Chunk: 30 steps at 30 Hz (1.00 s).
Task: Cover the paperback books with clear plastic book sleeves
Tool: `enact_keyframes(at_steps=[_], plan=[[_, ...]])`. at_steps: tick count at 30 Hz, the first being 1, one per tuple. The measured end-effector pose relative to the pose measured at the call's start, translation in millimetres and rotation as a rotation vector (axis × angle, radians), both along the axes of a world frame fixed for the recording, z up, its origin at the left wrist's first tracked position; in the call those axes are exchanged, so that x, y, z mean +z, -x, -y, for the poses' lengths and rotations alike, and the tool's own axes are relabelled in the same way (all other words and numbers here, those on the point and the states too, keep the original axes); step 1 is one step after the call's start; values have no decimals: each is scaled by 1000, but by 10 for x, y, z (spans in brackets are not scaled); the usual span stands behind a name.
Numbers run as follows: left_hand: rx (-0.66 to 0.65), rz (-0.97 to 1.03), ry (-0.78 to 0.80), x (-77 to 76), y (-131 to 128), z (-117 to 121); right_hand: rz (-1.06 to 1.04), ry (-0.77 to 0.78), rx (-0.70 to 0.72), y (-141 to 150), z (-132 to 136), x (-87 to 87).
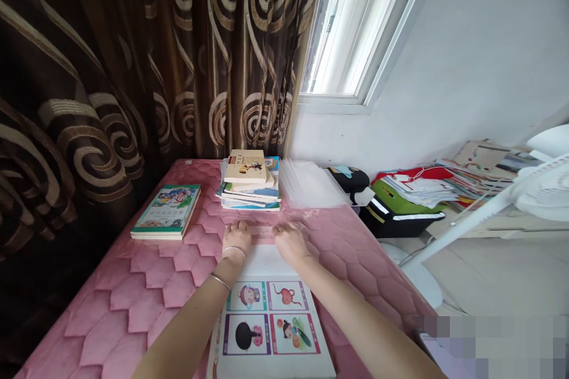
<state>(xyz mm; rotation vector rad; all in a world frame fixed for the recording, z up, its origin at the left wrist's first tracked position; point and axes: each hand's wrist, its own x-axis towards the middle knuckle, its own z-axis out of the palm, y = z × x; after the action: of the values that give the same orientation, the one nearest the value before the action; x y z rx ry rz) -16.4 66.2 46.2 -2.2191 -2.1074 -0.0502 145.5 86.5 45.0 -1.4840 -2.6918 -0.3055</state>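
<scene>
An open picture book lies in front of me, with several framed cartoon pictures on its near page and a plain white panel at its far end. Beyond that panel stretches a see-through strip, apparently the edge of a clear plastic sheet. My left hand has its fingers curled down on the strip's left part. On its right part my right hand is closed in the same way. The fingertips of both hands are partly hidden.
A stack of books stands at the far edge of the pink quilted bed cover, beside clear plastic sheets. Green-covered books lie at left. To the right are a white fan and a black-green box with papers.
</scene>
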Motion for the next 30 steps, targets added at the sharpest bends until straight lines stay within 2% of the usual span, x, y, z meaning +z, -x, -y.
enact_keyframes(at_steps=[6, 13, 16, 19, 24, 30], plan=[[5, -10, 30, -7, -30, -2, -8, 46, -19, 11, 21, 32], [-7, -56, 52, -99, -45, 21, -38, 100, -75, 18, 107, 60], [-17, -100, 40, -108, -54, 36, -81, 92, -125, 145, 179, 71], [-32, -126, 46, -71, -59, 61, -229, 115, -110, 368, 222, 66], [-20, -90, 84, -7, -45, 96, -393, 318, -98, 627, 192, 18], [-25, -20, 19, -3, -28, 97, -347, 327, -134, 511, 209, -13]])
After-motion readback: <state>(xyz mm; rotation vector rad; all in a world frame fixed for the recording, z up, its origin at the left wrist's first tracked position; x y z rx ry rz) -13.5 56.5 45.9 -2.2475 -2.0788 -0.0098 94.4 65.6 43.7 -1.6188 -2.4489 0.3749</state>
